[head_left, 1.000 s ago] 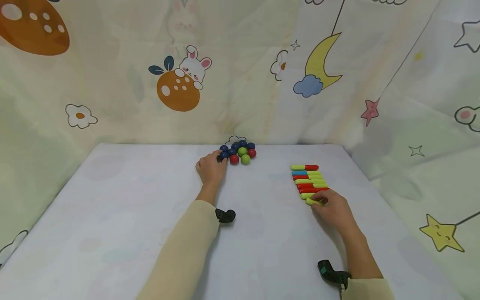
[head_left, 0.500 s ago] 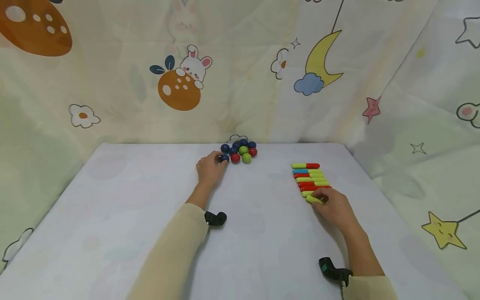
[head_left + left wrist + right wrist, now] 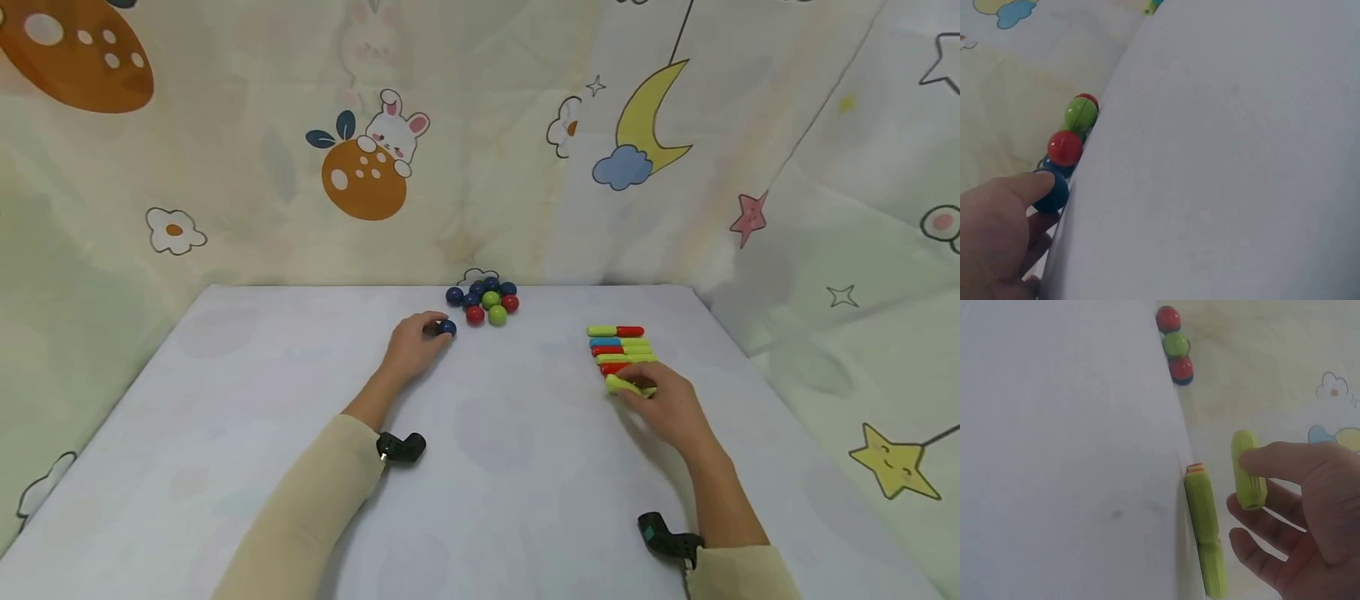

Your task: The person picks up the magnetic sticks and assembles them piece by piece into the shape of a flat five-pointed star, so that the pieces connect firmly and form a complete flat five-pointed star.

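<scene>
- The left hand (image 3: 413, 346) has drawn back a little toward the person, and the dark blue ball (image 3: 447, 327) has come with it, leaving a small gap to the cluster of balls (image 3: 491, 300).
- That ball is pinched between thumb and fingers at the near left side of the cluster, in front of the red ball (image 3: 475, 316); whether it touches the tabletop (image 3: 510, 475) or hangs just over it, I cannot tell.
- For the work in hand, this seems to mean that one ball is now separated from its group, while the blue, green and red ones behind stay bunched at the far edge.
- The right hand (image 3: 667, 402) has shifted slightly, and the yellow-green stick (image 3: 1249, 472) it pinches now covers the near end of the row of sticks (image 3: 621, 351).
- In the right wrist view that stick is apart from the others, held by thumb and fingers, so I judge it to be lifted off the tabletop.
- The far part of the row looks unmoved; its nearest sticks are hidden by the hand.
- Both hands thus appear to be handling one piece each, well apart from one another.
</scene>
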{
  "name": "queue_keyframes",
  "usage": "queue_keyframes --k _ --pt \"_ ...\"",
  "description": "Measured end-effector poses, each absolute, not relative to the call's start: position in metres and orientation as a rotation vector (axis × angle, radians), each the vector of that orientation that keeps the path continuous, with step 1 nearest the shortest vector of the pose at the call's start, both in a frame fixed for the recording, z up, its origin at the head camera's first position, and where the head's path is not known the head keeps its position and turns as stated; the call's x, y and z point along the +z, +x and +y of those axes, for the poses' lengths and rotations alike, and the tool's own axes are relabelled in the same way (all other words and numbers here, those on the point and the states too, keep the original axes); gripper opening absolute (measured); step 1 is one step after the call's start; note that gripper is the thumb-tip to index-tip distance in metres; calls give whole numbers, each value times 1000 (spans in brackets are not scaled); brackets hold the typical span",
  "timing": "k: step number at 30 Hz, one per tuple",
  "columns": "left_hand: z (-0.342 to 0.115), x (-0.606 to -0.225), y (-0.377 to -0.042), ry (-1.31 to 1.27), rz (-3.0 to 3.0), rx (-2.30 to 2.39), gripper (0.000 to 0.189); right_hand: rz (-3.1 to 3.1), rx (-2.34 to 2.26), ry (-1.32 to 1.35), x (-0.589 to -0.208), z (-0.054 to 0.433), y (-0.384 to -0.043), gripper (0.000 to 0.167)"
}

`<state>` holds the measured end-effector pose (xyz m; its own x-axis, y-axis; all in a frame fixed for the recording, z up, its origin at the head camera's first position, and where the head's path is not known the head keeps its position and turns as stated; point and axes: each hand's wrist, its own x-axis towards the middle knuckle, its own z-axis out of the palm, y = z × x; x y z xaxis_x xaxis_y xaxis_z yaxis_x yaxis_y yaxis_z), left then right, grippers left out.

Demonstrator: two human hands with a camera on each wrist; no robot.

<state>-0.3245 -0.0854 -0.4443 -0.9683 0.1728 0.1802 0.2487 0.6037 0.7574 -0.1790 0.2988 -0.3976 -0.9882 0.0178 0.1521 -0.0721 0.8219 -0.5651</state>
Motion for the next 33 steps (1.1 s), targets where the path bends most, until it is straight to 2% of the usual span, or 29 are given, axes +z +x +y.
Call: queue_keyframes --k 12,33 --pt "-99 -445 -296 -434 -2732 -1374 40 -2781 941 239 -398 275 -202 26" --pt "-96 -445 -272 -481 -2748 -1383 34 -2906 1162 228 -403 228 -235 28"
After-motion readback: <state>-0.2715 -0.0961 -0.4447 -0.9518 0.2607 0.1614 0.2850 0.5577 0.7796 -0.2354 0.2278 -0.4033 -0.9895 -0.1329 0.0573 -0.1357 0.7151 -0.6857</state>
